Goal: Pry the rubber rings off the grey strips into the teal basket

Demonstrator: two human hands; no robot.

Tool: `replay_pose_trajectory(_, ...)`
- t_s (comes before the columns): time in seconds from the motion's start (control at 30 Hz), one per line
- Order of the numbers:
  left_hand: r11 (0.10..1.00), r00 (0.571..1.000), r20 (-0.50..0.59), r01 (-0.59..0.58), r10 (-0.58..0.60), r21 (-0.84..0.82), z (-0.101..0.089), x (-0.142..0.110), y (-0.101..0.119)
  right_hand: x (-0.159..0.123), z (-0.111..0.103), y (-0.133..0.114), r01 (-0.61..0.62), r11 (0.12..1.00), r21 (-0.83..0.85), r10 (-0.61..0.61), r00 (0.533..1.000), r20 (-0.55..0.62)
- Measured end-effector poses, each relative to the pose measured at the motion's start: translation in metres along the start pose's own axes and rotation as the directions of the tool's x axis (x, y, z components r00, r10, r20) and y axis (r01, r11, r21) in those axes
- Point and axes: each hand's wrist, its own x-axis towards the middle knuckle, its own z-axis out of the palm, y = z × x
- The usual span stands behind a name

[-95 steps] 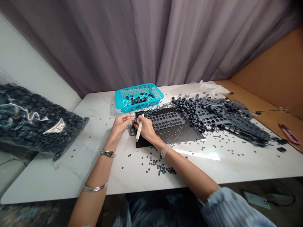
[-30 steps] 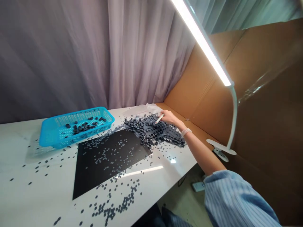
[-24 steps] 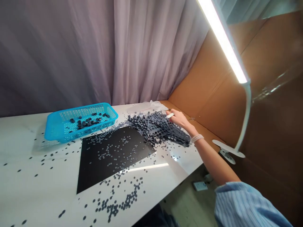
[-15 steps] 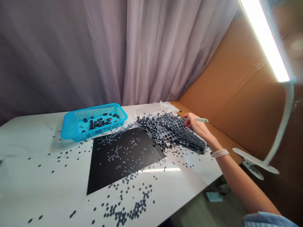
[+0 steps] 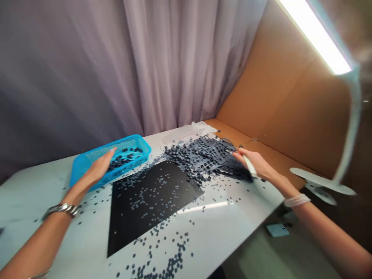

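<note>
My right hand (image 5: 255, 163) is closed on a white pen-like tool (image 5: 249, 165) at the right edge of a heap of dark perforated rubber sheets (image 5: 207, 157). My left hand (image 5: 99, 169) is stretched out flat with fingers open, hovering at the near rim of a blue plastic basket (image 5: 132, 159) that holds several small black rings. A black mat (image 5: 151, 201) lies between the two hands, dotted with small punched discs.
A white table (image 5: 221, 228) is scattered with small black discs (image 5: 171, 265), thickest at the front. A cardboard wall (image 5: 279, 104) closes the right side. A white lamp with a lit bar (image 5: 316, 38) and round base (image 5: 322, 182) stands at right. Grey curtains hang behind.
My left hand has come into view and reached toward the blue basket. My right hand has drawn back along the sheet heap, the white tool turned downward. The view swung slightly left.
</note>
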Motion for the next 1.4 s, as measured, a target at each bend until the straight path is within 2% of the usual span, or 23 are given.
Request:
replay_pose_trajectory(0.1,0.996,0.999,0.042,0.014,-0.018,0.083,0.006,0.003,-0.018,-0.014,0.002,-0.009,0.102,0.995,0.003,-0.102,0.991,0.090)
replay_pose_trajectory(0.13,0.993,0.999,0.040,-0.014,0.009,0.113,0.008,0.004,-0.019,-0.017,0.005,-0.012,0.129,0.992,-0.003,-0.128,0.984,0.126)
replay_pose_trajectory(0.2,0.971,0.990,-0.002,-0.137,0.140,0.194,0.014,0.002,-0.009,-0.023,0.012,-0.014,0.158,0.987,-0.007,-0.155,0.973,0.169)
replay_pose_trajectory(0.23,0.955,0.976,-0.017,-0.208,0.217,0.211,0.018,0.000,0.003,-0.024,0.015,-0.013,0.158,0.987,-0.007,-0.155,0.972,0.175)
replay_pose_trajectory(0.3,0.919,0.938,-0.030,-0.331,0.345,0.212,0.033,-0.009,0.039,-0.024,0.020,-0.008,0.150,0.989,0.000,-0.148,0.974,0.171)
replay_pose_trajectory(0.4,0.853,0.875,0.026,-0.478,0.484,0.208,0.070,-0.028,0.111,-0.017,0.020,0.002,0.151,0.988,0.024,-0.153,0.978,0.144)
replay_pose_trajectory(0.47,0.802,0.823,0.164,-0.568,0.544,0.186,0.104,-0.042,0.159,-0.007,0.016,0.006,0.167,0.985,0.038,-0.170,0.979,0.116)
replay_pose_trajectory(0.57,0.757,0.753,0.300,-0.641,0.586,0.129,0.152,-0.056,0.219,0.015,0.003,0.003,0.203,0.978,0.045,-0.206,0.976,0.073)
replay_pose_trajectory(0.67,0.796,0.766,0.295,-0.604,0.570,0.029,0.187,-0.053,0.261,0.046,-0.017,-0.009,0.251,0.967,0.052,-0.253,0.966,0.048)
replay_pose_trajectory(0.77,0.804,0.769,0.259,-0.592,0.584,-0.057,0.202,-0.033,0.287,0.079,-0.039,-0.029,0.300,0.952,0.060,-0.301,0.953,0.017)
replay_pose_trajectory(0.83,0.815,0.784,0.235,-0.574,0.574,-0.076,0.201,-0.013,0.299,0.098,-0.054,-0.043,0.319,0.945,0.065,-0.319,0.948,-0.012)
replay_pose_trajectory(0.93,0.855,0.842,0.145,-0.513,0.519,-0.080,0.185,0.018,0.309,0.115,-0.074,-0.054,0.328,0.938,0.109,-0.318,0.943,-0.102)
replay_pose_trajectory(1.03,0.890,0.890,0.037,-0.451,0.454,-0.071,0.161,0.039,0.314,0.118,-0.086,-0.045,0.288,0.933,0.217,-0.228,0.938,-0.262)
replay_pose_trajectory(1.1,0.901,0.904,-0.016,-0.428,0.428,-0.068,0.144,0.047,0.316,0.114,-0.083,-0.028,0.212,0.940,0.268,-0.123,0.942,-0.313)
replay_pose_trajectory(1.17,0.902,0.904,-0.072,-0.426,0.421,-0.077,0.130,0.052,0.320,0.108,-0.071,-0.008,0.076,0.961,0.267,-0.005,0.966,-0.257)
replay_pose_trajectory(1.2,0.900,0.902,-0.098,-0.429,0.421,-0.083,0.124,0.054,0.322,0.105,-0.061,0.002,-0.025,0.971,0.238,0.071,0.979,-0.189)
replay_pose_trajectory(1.23,0.898,0.899,-0.121,-0.431,0.420,-0.088,0.119,0.056,0.325,0.102,-0.048,0.011,-0.068,0.973,0.221,0.099,0.986,-0.134)
replay_pose_trajectory(1.4,0.902,0.899,-0.158,-0.424,0.409,-0.080,0.095,0.057,0.339,0.091,0.024,0.031,-0.147,0.977,0.155,0.147,0.989,0.010)
